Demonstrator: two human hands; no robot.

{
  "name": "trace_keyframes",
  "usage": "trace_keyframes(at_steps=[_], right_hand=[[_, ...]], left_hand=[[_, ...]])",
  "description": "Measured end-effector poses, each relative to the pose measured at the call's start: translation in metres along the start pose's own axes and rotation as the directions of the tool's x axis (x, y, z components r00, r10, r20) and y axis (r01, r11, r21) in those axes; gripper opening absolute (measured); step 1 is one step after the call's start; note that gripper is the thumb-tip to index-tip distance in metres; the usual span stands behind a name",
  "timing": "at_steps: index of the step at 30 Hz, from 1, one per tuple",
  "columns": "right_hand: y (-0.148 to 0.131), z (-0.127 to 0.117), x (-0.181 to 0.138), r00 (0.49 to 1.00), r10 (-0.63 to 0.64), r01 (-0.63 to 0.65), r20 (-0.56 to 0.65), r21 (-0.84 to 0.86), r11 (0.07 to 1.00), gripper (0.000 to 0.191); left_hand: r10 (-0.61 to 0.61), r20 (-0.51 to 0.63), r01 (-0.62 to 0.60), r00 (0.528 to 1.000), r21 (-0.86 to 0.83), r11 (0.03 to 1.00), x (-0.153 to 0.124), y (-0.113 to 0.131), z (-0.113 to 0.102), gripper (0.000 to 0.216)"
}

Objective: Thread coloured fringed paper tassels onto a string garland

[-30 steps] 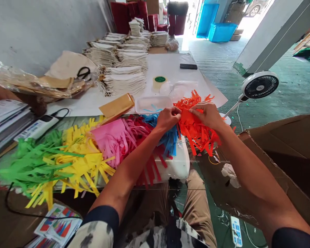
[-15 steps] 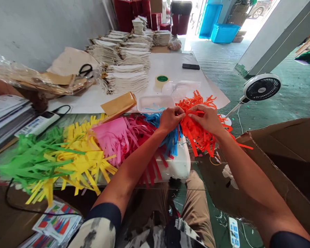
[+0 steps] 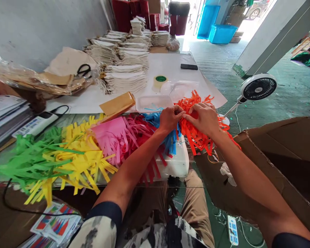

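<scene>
Over the right end of the table, my left hand is closed, with thumb and index fingertip pinched together at the edge of orange fringed strips. My right hand lies over the same orange strips, its thumb stretched toward the left fingertips and its index finger curved apart from the thumb. Orange shows in that gap. What lies right between the left fingertips is too small to see clearly. Left of the hands are blue fringe, dark red fringe, pink fringe, yellow fringe and green fringe.
Behind the hands are a clear plastic tray, a tape roll, a brown envelope, a phone and stacks of white tagged bundles. Scissors lie left. A fan and a cardboard box stand right.
My right thumb and index finger have moved apart from their pinch, and the right hand has shifted slightly. My left hand keeps its pinch. The view has shifted a little.
</scene>
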State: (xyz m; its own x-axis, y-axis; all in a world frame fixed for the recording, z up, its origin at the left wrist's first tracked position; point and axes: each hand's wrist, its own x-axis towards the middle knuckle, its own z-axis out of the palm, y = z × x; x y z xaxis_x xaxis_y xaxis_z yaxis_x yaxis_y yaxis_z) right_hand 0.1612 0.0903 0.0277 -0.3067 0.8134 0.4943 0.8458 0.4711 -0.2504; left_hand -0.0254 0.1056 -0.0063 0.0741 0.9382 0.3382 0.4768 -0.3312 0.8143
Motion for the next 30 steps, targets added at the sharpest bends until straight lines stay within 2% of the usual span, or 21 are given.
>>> trace_keyframes(at_steps=[5, 9, 12, 15, 18, 21, 24, 27, 30], right_hand=[[0.002, 0.004, -0.003, 0.998, 0.000, -0.003, 0.055, 0.056, 0.998, 0.035], [0.008, 0.002, -0.006, 0.998, 0.007, -0.007, 0.062, 0.003, 1.000, 0.023], [0.012, -0.003, -0.008, 0.997, 0.067, -0.068, 0.028, 0.038, 0.997, 0.019], [0.017, -0.010, -0.010, 0.982, 0.191, -0.187, -0.005, 0.166, 0.968, 0.021], [0.020, -0.012, -0.011, 0.966, 0.257, -0.250, 0.005, 0.250, 0.935, 0.024], [0.019, -0.013, -0.009, 0.966, 0.256, -0.253, 0.026, 0.261, 0.932, 0.032], [0.014, -0.023, -0.010, 0.981, 0.174, -0.191, 0.090, 0.255, 0.948, 0.029], [0.008, -0.050, -0.034, 0.987, 0.101, -0.121, 0.128, 0.155, 0.980, 0.024], [0.004, -0.082, -0.092, 0.979, 0.132, -0.127, 0.157, -0.040, 0.991, 0.028]], left_hand=[[0.048, 0.027, -0.045, 0.998, -0.115, 0.992, -0.001, -0.003, 0.003, 0.029], [0.085, 0.030, -0.079, 0.996, -0.161, 0.984, -0.001, -0.001, 0.004, 0.026], [0.115, 0.013, -0.115, 0.993, -0.012, 0.993, -0.002, 0.004, 0.002, 0.021], [0.121, 0.011, -0.120, 0.993, 0.213, 0.970, -0.004, 0.008, -0.001, 0.017], [0.146, 0.019, -0.145, 0.989, 0.311, 0.939, -0.006, 0.010, 0.001, 0.016], [0.139, 0.006, -0.134, 0.990, 0.321, 0.938, -0.006, 0.011, 0.004, 0.016], [0.097, -0.001, -0.092, 0.995, 0.324, 0.941, -0.006, 0.010, 0.006, 0.012], [0.077, -0.009, -0.070, 0.997, 0.327, 0.942, -0.007, 0.010, 0.005, 0.010], [0.062, -0.003, -0.058, 0.998, 0.319, 0.946, -0.009, 0.008, 0.003, 0.010]])
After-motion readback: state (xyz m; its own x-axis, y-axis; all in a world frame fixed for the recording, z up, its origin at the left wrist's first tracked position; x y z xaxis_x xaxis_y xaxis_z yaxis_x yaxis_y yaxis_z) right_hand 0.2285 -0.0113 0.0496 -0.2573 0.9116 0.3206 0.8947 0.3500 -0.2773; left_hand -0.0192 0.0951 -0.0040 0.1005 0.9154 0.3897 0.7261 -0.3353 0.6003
